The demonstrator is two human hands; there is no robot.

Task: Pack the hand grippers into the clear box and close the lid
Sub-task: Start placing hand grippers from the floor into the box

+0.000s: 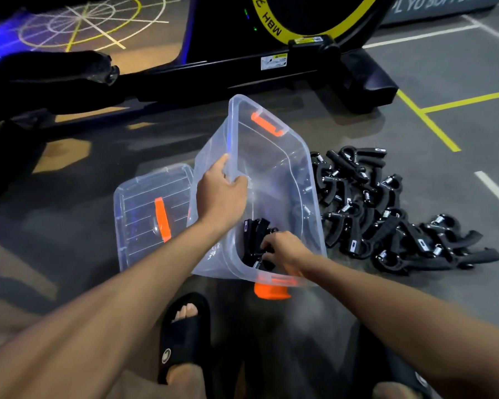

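The clear box (274, 156) with orange latches is tipped up on the floor, its far end raised. My left hand (221, 194) grips its left rim. Inside the near end my right hand (283, 250) is closed on black hand grippers (254, 240) lying against the box's bottom corner. A pile of several black hand grippers (386, 208) with metal springs lies on the floor just right of the box. The clear lid (144, 214) with an orange handle lies flat to the left of the box.
A black exercise machine (242, 67) with a yellow-ringed wheel stands behind the box. My feet in black slides (182, 341) are at the bottom. Yellow and white lines (427, 119) mark the grey floor to the right.
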